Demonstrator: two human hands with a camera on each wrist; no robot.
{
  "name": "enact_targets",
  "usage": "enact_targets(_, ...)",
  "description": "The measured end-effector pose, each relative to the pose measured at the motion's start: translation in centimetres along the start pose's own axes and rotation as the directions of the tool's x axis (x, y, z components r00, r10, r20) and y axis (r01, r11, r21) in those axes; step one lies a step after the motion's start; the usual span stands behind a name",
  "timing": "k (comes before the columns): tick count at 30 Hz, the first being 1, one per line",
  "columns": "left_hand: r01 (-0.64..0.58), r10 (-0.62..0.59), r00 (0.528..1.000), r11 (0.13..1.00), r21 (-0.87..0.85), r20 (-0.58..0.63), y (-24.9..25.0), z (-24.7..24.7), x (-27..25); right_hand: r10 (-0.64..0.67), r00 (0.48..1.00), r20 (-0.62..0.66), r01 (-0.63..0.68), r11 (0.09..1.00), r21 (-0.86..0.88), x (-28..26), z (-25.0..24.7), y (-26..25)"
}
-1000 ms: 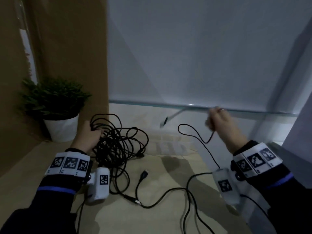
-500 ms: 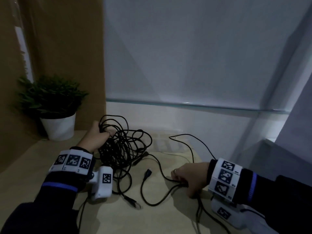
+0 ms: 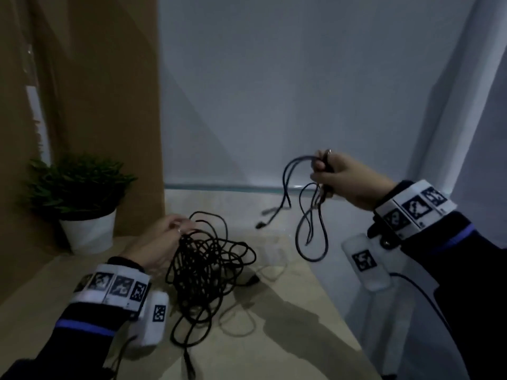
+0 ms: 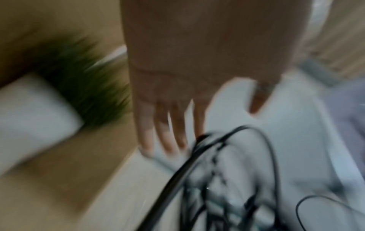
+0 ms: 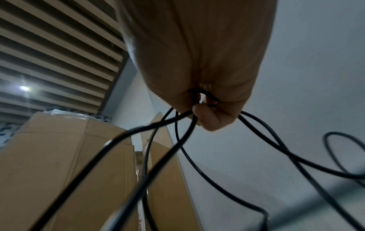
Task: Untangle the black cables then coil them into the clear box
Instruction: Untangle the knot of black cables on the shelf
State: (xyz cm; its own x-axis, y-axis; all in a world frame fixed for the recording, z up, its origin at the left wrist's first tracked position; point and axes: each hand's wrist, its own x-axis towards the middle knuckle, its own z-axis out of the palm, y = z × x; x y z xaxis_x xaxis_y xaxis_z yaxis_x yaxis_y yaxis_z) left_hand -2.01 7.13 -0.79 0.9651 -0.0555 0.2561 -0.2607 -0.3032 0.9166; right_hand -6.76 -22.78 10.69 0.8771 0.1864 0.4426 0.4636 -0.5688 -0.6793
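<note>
Right hand: fingers curled round one freed cable, loops hanging above the table. Left hand: fingers straight, touching the cable tangle lying there. Most untangling and all boxing remain; clear box unseen.

The right hand is held raised, well above the table, its fingers curled into a fist with the thumb pressed over them; loops of black cable are gripped in it and hang below. The left hand is kept low, palm down, its fingers stretched forward and relaxed, their tips laid against the top of the cable tangle. Both forearms are covered by dark sleeves, and marker-printed bands are worn at both wrists.
</note>
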Motion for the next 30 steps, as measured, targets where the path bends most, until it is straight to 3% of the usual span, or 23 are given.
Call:
enact_targets(2,-0.178,0.183,0.971,0.983,0.048,-0.154,3.9,-0.3,-0.8,-0.081,0.997,0.004,0.081,0.996,-0.028,0.7,-0.7,-1.7)
enact_targets(4,-0.300,0.288,0.948,0.951,-0.075,-0.138,8.0,-0.3,-1.3,-0.163,0.986,0.032,0.166,0.981,-0.102,1.1,-0.8,-3.0)
enact_targets(7,-0.374,0.384,0.922,0.916,-0.143,0.053,12.7,2.0,-1.1,-0.277,0.957,0.092,0.287,0.950,-0.125,1.1,0.4,-4.9)
enact_targets(10,-0.431,0.478,0.844,0.875,-0.222,0.244,15.0,4.8,-1.1,-0.351,0.927,0.131,0.349,0.936,0.039,0.7,1.6,-6.6)
enact_targets(12,-0.472,0.536,0.791,0.841,-0.263,0.294,14.6,5.9,-0.7,-0.393,0.907,0.149,0.371,0.915,0.156,0.3,1.9,-7.3)
enact_targets(16,-0.417,0.479,0.805,0.877,-0.238,0.352,13.7,7.2,-1.2,-0.420,0.875,0.242,0.358,0.896,0.263,-0.1,2.1,-6.9)
enact_targets(19,-0.323,0.371,0.816,0.929,-0.183,0.443,12.6,7.5,-1.7,-0.421,0.881,0.215,0.341,0.881,0.327,-0.5,1.7,-6.3)
enact_targets(21,-0.210,0.286,0.866,0.953,-0.220,0.411,12.3,6.5,-1.7,-0.351,0.930,0.106,0.275,0.858,0.434,-0.7,1.0,-5.7)
enact_targets(24,-0.221,0.284,0.923,0.943,-0.249,0.258,13.1,3.5,-1.1,-0.143,0.981,-0.131,0.189,0.858,0.478,-0.7,1.0,-3.8)
enact_targets(25,-0.226,0.273,0.946,0.941,-0.251,0.176,13.4,2.3,-0.8,-0.063,0.986,-0.155,0.134,0.855,0.501,-0.6,1.5,-3.1)
enact_targets(27,-0.204,0.205,0.979,0.959,-0.197,-0.012,13.4,-0.2,0.2,0.108,0.993,-0.042,-0.074,0.872,0.484,-0.3,3.9,-1.5)
enact_targets(29,-0.180,0.180,0.970,0.984,0.015,-0.163,12.7,-2.4,1.2,0.206,0.962,0.182,-0.249,0.933,0.259,0.4,7.4,0.1)
enact_targets(30,-0.163,0.192,0.961,0.975,0.152,-0.198,12.1,-3.2,1.7,0.214,0.936,0.280,-0.252,0.962,0.105,0.9,9.4,0.8)
